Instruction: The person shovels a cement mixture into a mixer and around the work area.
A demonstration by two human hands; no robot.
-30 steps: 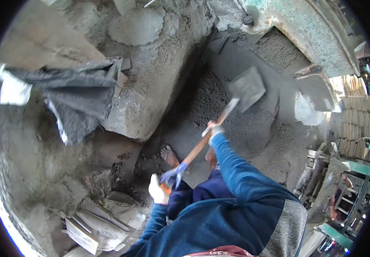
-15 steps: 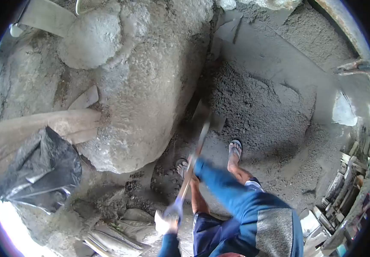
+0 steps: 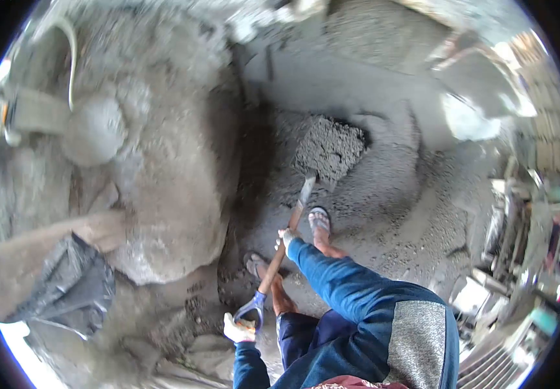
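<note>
My left hand (image 3: 239, 329), in a pale glove, is closed on the purple-blue grip of a shovel (image 3: 278, 259). Farther up, around the wooden shaft, my right hand (image 3: 286, 238) is closed, also gloved. A heap of grey, crumbly wet material (image 3: 330, 149) covers the shovel's blade, beyond my feet. Beneath and beside the blade spreads more of the grey mix (image 3: 383, 175) on the ground.
A large rough boulder (image 3: 170, 181) stands on the left, with black plastic (image 3: 76, 285) and a plank (image 3: 53, 243) beside it. At the upper left is a round grey lump (image 3: 95, 129). Stacked wood scraps (image 3: 510, 227) lie on the right. My sandalled feet stand near the shaft.
The shovel blade has moved away from the boulder's edge and now carries a load of grey material. My right hand has shifted up and left with the shaft. The whole view has turned.
</note>
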